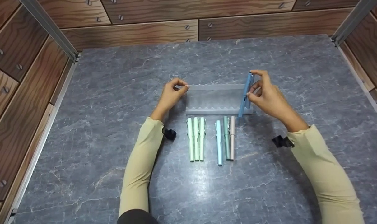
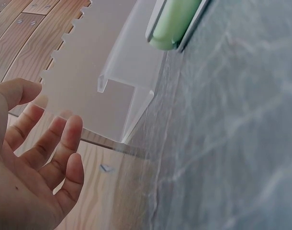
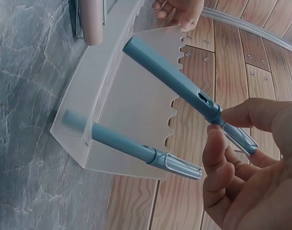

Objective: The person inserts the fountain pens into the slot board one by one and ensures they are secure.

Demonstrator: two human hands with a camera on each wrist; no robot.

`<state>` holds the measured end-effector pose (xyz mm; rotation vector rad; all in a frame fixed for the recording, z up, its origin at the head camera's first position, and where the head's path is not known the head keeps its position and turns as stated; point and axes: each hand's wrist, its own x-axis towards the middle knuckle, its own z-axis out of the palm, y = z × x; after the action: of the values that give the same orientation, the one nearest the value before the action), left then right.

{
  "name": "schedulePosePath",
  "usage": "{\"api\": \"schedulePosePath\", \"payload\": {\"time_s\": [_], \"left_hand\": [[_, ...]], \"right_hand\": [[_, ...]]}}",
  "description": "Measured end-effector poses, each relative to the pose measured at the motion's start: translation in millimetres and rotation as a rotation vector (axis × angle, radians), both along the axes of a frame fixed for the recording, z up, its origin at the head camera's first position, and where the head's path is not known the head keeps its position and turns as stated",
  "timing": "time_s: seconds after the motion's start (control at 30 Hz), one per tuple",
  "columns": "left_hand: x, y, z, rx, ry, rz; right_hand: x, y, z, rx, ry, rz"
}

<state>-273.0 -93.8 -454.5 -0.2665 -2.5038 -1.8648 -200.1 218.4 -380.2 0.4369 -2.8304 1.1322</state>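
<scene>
Your right hand (image 1: 267, 95) pinched a blue pen (image 3: 170, 75) by its upper half, its lower end near the translucent rack's (image 1: 211, 97) front, beside 1 matching pen (image 3: 124, 142) leaning at the right end. Your left hand (image 1: 172, 95) pinched the rack's left corner; holding that steady while lowering the pen squarely probably suited best.

Pale yellow sleeves (image 1: 139, 168), black wrist cameras (image 1: 169, 133).
</scene>
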Motion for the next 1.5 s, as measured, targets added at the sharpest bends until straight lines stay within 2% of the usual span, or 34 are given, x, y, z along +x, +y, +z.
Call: {"api": "schedulePosePath", "payload": {"time_s": [0.23, 0.4, 0.77, 1.17, 1.5], "left_hand": [[-1.3, -0.8, -1.3, -0.028, 0.014, 0.006], [-2.3, -1.4, -1.8, -0.040, 0.015, 0.001], [-3.3, -0.5, -2.5, 0.013, 0.028, -0.016], [-2.6, 0.5, -0.7, 0.014, 0.024, -0.006], [-3.3, -0.3, -2.2, 0.005, 0.024, -0.004]], "right_hand": [[-3.4, -2, -1.4, 0.060, 0.087, -0.038], [-5.9, -2, -3.5, 0.074, 0.118, -0.063], [-12.6, -2, -8.6, 0.161, 0.209, -0.110], [-17.3, -4, -15.6, 0.190, 0.212, -0.137], [-19.2, -7, -18.6, 0.225, 0.138, -0.165]]}}
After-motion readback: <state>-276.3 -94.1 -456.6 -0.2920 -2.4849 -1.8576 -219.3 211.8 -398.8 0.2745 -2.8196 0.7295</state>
